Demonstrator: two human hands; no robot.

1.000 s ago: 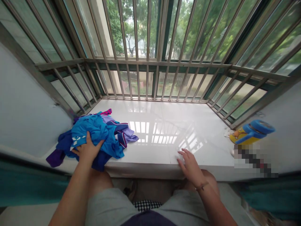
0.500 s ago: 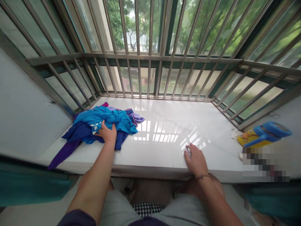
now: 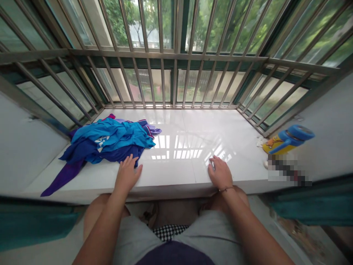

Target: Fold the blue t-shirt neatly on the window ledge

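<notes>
A crumpled pile of clothes (image 3: 116,130) lies on the left part of the white window sill (image 3: 176,173). A bright blue garment with a white print is on top, over dark blue, purple and lilac cloth. At the pile's front edge is my left hand (image 3: 128,173), open, with its fingers spread and the fingertips at the dark blue cloth. My right hand (image 3: 220,171) rests on the sill near its front edge, to the right of the middle. Its fingers are loosely curved and apart, and nothing shows in them.
A blue and yellow bottle (image 3: 289,140) stands at the sill's right end, beside a crumpled white scrap (image 3: 261,141) and a pixelated dark item. Metal bars (image 3: 171,82) close off the window behind. Teal curtains (image 3: 314,206) hang low on both sides.
My left hand has come off the top of the blue garment and drawn back toward me to the pile's front edge. My right hand stays on the sill. The camera view has shifted.
</notes>
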